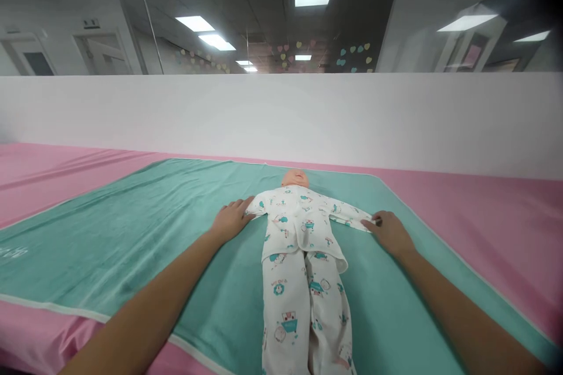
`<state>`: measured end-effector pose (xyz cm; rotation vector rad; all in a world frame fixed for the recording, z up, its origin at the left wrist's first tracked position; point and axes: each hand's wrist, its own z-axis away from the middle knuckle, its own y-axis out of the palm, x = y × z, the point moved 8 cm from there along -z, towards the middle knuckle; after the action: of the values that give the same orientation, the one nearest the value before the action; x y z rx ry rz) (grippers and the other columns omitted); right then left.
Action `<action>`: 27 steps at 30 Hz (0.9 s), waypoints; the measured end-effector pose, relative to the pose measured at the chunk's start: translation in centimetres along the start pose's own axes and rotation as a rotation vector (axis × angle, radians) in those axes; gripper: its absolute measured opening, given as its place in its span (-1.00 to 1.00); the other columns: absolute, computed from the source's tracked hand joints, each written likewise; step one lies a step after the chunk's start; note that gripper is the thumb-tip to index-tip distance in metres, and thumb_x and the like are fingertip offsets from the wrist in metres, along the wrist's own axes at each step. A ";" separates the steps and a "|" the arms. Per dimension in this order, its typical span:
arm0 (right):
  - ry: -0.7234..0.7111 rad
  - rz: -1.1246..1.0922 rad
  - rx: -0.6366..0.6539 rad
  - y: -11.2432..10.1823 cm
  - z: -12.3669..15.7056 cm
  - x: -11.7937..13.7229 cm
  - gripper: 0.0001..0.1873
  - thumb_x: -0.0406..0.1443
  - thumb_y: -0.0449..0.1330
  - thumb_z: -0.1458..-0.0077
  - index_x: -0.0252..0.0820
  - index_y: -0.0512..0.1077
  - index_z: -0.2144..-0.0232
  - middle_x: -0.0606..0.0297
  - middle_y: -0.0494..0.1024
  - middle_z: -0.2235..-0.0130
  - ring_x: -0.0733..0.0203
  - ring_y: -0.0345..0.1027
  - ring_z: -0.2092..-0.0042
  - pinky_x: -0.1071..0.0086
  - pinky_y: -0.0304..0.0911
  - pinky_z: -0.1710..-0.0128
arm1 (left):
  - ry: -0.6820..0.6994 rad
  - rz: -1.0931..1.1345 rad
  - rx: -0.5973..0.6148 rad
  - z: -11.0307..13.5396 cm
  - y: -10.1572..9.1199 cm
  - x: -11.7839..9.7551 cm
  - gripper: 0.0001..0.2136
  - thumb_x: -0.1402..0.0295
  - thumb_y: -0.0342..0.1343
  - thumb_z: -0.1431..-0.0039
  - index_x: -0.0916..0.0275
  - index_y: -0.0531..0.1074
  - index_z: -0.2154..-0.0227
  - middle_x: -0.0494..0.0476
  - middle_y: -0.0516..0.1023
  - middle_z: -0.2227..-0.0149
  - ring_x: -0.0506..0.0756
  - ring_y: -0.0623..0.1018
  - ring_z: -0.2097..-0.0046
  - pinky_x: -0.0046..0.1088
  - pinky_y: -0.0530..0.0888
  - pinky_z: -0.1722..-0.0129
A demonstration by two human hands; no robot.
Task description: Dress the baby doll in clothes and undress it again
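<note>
A baby doll [295, 177] lies on its back on a green sheet, its head toward the wall. It wears a white printed long-sleeved top [303, 220] and matching trousers [285, 304]. My left hand [233, 220] is closed on the end of the sleeve at the left, fingers over it and thumb below. At the right, my right hand [389, 233] pinches the cuff of the other sleeve [352, 215], which is drawn out straight to the side. The doll's hands are not visible, and the trouser ends run past the bottom of the view.
The green sheet [153, 217] with a pale border lies over a pink cover [497, 217]. Behind it rises a low white wall [264, 117], topped by glass or a mirror [264, 17] that shows ceiling lights and heart stickers.
</note>
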<state>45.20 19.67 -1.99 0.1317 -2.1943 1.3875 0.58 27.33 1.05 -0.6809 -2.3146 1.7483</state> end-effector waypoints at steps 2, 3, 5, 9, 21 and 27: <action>0.132 0.028 0.057 -0.4 -0.1 -1.6 -0.58 0.07 0.05 0.05 -0.16 0.32 0.43 0.15 0.42 0.27 0.07 0.29 0.28 0.26 0.15 0.35 | -0.082 -0.028 0.004 0.4 -0.6 2.1 -0.53 0.06 -0.11 -0.20 0.10 0.20 -0.13 0.18 0.41 0.00 0.23 0.34 -0.04 -0.27 0.27 0.06; 0.172 0.036 0.095 -0.4 -0.1 -1.9 -0.57 0.08 0.03 0.03 -0.16 0.32 0.46 0.16 0.43 0.32 0.08 0.29 0.33 0.27 0.13 0.40 | -0.135 -0.045 0.001 0.6 -1.0 3.0 -0.53 0.03 -0.09 -0.17 0.12 0.26 -0.07 0.19 0.42 0.02 0.25 0.35 -0.03 -0.27 0.28 0.09; 0.186 0.027 0.168 -0.2 0.0 -1.8 -0.55 0.10 0.01 0.02 -0.15 0.29 0.55 0.21 0.42 0.44 0.12 0.26 0.43 0.31 0.07 0.47 | -0.253 -0.070 -0.003 0.8 -1.5 4.6 -0.56 -0.01 -0.08 -0.14 0.16 0.34 0.05 0.22 0.45 0.08 0.27 0.40 0.03 -0.29 0.31 0.19; 0.112 -0.109 0.152 -0.6 0.1 -0.9 -0.54 0.06 0.09 0.06 -0.16 0.17 0.66 0.34 0.27 0.60 0.25 0.11 0.53 0.38 -0.04 0.52 | -0.451 0.002 0.014 1.1 -1.8 6.2 -0.63 0.06 -0.13 -0.17 0.20 0.35 0.14 0.25 0.49 0.16 0.26 0.47 0.15 -0.36 0.32 0.32; 0.376 -1.108 -0.088 -0.2 -0.2 -3.7 -0.73 -0.15 0.27 0.10 -0.20 0.31 0.48 0.34 0.41 0.44 0.35 0.31 0.40 0.52 0.31 0.40 | -0.609 0.415 -0.243 2.2 -2.8 8.7 -0.70 0.41 0.01 0.05 0.23 0.43 0.19 0.08 0.50 0.32 0.11 0.46 0.27 -0.49 0.31 0.37; 0.391 -1.012 -0.188 -0.6 -1.2 -6.5 -0.78 -0.16 0.20 0.06 -0.17 0.30 0.49 0.32 0.36 0.49 0.29 0.25 0.45 0.41 0.28 0.44 | -0.724 0.437 -0.355 3.3 -3.4 10.8 -0.69 0.37 0.06 0.18 0.14 0.49 0.28 -0.02 0.41 0.48 0.06 0.38 0.42 -0.49 0.23 0.50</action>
<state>51.45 19.17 -4.26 0.7168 -1.5242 0.5625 -11.19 28.56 1.74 -0.7365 -3.2220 2.0306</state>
